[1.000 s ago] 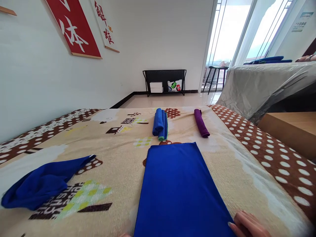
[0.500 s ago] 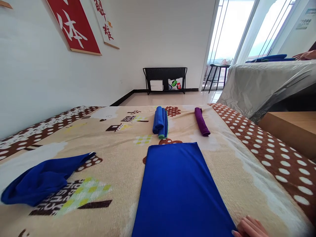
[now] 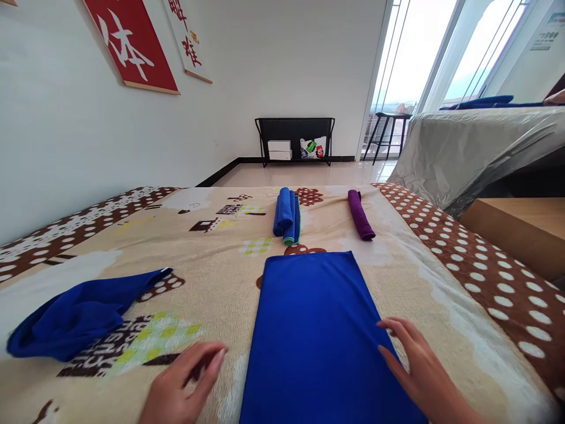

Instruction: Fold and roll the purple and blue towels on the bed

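Note:
A smooth blue cloth (image 3: 315, 335) lies flat as a long rectangle in front of me, its near end cut off by the view. My right hand (image 3: 412, 365) is at its right edge, with thumb and fingers apart and fingertips over or on the cloth; actual contact is hard to judge. To the left of the cloth, my left hand (image 3: 188, 377) is above the blanket. Its fingers are loosely curved, thumb tip close to the fingertips, and nothing shows between them. A crumpled blue cloth (image 3: 73, 318) lies farther left.
Rolled blue towels (image 3: 286, 217), one with green edging, lie beyond the flat cloth. A rolled purple towel (image 3: 361, 215) is to their right. Everything rests on a patterned blanket (image 3: 212, 282). A cardboard box (image 3: 512, 235) and a plastic-covered table (image 3: 468, 138) stand at the right.
My left hand has come into view at the lower left. My right hand has moved forward and left from the near right corner, along the cloth's right edge, its fingers spreading.

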`<act>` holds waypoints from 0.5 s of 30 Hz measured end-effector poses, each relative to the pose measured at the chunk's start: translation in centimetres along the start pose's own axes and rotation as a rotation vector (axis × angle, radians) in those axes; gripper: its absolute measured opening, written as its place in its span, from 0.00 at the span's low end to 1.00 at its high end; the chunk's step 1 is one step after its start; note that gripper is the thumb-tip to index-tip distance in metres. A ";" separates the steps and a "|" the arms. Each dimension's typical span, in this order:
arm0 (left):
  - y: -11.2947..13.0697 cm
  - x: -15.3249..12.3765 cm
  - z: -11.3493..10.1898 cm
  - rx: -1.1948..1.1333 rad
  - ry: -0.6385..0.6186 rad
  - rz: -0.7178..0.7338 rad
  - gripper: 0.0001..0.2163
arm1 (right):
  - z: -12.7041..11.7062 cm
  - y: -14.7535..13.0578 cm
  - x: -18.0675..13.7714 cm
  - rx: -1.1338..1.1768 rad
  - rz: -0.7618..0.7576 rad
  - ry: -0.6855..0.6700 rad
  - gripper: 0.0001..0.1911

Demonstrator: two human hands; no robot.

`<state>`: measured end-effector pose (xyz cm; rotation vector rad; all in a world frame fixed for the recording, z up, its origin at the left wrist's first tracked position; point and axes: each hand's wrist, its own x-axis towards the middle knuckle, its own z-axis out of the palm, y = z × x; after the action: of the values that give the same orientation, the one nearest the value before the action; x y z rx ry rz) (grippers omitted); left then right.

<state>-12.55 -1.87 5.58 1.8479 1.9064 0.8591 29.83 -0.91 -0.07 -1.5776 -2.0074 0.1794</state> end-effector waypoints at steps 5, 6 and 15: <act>8.0 10.3 9.9 0.243 -0.297 0.480 0.26 | 6.0 -5.7 12.9 0.016 -0.192 -0.246 0.24; 8.4 12.2 11.8 0.265 -0.299 0.486 0.27 | 7.4 -6.0 14.9 0.007 -0.193 -0.249 0.25; 0.5 18.7 13.2 0.400 -0.122 0.224 0.28 | 9.2 3.4 18.6 -0.076 -0.076 -0.248 0.34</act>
<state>-5.56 18.87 -1.05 2.3215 1.9246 0.4309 25.44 19.53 -2.60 -1.5872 -2.2841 0.2845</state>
